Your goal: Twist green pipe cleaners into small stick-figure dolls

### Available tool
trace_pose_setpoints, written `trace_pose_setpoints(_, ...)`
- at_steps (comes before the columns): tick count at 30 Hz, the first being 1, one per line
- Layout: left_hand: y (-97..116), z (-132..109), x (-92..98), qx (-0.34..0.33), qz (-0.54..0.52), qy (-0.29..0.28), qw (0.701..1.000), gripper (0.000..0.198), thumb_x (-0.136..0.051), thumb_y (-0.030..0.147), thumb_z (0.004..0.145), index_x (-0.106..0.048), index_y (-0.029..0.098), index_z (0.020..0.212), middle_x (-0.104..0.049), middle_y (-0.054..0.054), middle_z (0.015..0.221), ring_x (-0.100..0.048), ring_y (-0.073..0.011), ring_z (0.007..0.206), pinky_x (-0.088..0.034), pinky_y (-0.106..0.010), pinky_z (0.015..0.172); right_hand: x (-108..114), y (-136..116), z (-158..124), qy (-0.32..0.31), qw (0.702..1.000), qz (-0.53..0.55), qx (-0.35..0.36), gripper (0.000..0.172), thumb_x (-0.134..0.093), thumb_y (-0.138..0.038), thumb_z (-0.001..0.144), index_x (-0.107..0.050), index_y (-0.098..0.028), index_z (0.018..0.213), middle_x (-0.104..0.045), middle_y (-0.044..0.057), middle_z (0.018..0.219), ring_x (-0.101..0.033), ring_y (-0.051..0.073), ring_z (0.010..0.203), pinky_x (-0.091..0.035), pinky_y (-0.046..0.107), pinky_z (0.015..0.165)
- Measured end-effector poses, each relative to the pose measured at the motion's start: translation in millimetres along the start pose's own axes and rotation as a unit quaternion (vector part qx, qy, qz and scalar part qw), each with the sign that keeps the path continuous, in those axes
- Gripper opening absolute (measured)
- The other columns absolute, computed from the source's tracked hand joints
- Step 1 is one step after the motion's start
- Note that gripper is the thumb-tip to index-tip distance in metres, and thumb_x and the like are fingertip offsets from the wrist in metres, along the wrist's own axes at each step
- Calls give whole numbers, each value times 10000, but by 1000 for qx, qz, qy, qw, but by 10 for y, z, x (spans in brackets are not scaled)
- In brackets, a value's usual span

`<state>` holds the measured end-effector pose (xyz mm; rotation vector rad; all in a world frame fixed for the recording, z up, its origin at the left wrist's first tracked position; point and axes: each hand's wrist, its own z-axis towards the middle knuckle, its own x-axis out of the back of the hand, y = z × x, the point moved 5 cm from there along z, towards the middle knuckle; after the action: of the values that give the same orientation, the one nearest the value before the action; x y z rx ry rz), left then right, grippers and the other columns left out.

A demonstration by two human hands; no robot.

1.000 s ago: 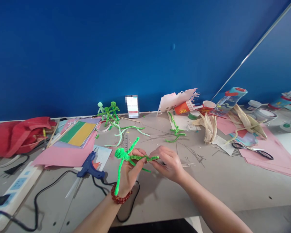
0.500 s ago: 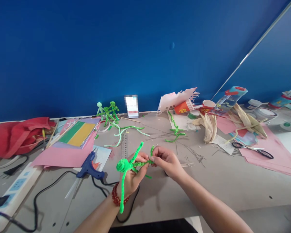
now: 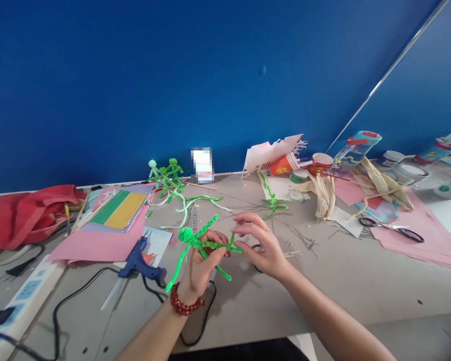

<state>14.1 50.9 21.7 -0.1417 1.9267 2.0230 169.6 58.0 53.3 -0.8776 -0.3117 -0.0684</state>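
Observation:
A bright green pipe-cleaner figure (image 3: pixel 187 234) with a coiled round head and long thin limbs lies across my left hand (image 3: pixel 203 265). The left thumb and fingers pinch its twisted body near the right end. My right hand (image 3: pixel 261 245) is beside that end, fingers spread and curved. Its thumb is close to the tip of one short green strand; whether it touches cannot be made out. Farther back stand several small green pipe-cleaner figures (image 3: pixel 169 175). Loose green pipe cleaners (image 3: pixel 201 199) lie in front of them, and a twisted green piece (image 3: pixel 272 199) rests to the right.
At left are a blue glue gun (image 3: pixel 140 263) with a black cord, a white power strip (image 3: pixel 32 291), pink paper (image 3: pixel 101 245) and a red bag (image 3: pixel 30 210). Scissors (image 3: pixel 393 228), thin wires (image 3: pixel 300 235), dried husks (image 3: pixel 323 198) and paper cups (image 3: pixel 283 164) lie right. A blue wall closes the back.
My right hand has let go of the figure's end and its fingers have spread apart. The figure has tilted in my left hand, its lower arm swinging up and left.

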Motion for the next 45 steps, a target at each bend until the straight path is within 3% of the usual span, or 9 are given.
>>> trace_pose_setpoints(2,7,2,-12,19,-27,-5,999,128,-690,257,777,-589,179,789,-568,-16,804,-561,-145,718,-480,-286,674,-21,-30,13,-24,998,-40,48,198,-567,-156,885,-659,-244,1037,-628,100,1148,-583,238,1056,-497,410,864)
trace_pose_setpoints(8,-66,-8,16,40,-50,-16,998,190,-743,281,737,-648,172,861,-602,-29,823,-580,-152,701,-475,-297,667,-57,-69,8,-16,990,-55,130,220,-507,-127,902,-650,-228,1033,-715,80,961,-664,200,854,-512,355,737)
trace_pose_setpoints(19,-81,-14,47,22,-15,-38,999,109,-709,261,773,-652,172,802,-583,-19,763,-547,-144,678,-442,-274,646,-79,-82,-16,11,995,-30,94,130,-552,-130,878,-639,-218,918,-721,59,809,-665,189,739,-516,332,673)
trace_pose_setpoints(28,-61,-21,107,-30,68,0,997,136,-685,297,782,-614,189,740,-564,-15,754,-532,-158,684,-439,-280,638,-175,-47,-48,4,999,48,16,121,-533,-253,917,-621,-192,860,-668,54,740,-635,172,703,-511,297,638)
trace_pose_setpoints(32,-63,-44,152,-67,96,31,993,83,-672,271,797,-633,205,767,-576,-19,796,-552,-176,759,-451,-291,690,-240,77,-116,-7,987,125,-102,167,-616,-324,869,-617,-179,787,-636,29,687,-588,137,605,-488,248,552)
trace_pose_setpoints(37,-3,-55,180,-116,135,47,983,33,-675,214,797,-668,225,767,-588,-25,840,-557,-201,880,-449,-315,786,-341,203,-205,-15,947,233,-223,242,-708,-382,798,-611,-167,743,-589,-14,608,-535,95,484,-460,211,468)
trace_pose_setpoints(40,25,-42,163,-120,135,30,983,42,-673,204,799,-671,230,766,-584,-28,840,-547,-205,897,-449,-319,786,-373,219,-221,-18,935,261,-238,245,-728,-376,783,-608,-166,744,-574,-28,577,-527,87,465,-453,203,462)
trace_pose_setpoints(45,31,-27,139,-89,97,31,991,49,-671,221,798,-650,209,755,-589,-30,826,-559,-197,856,-448,-315,779,-349,171,-185,-30,943,249,-219,233,-687,-378,819,-598,-172,755,-562,-24,607,-528,96,489,-463,209,460)
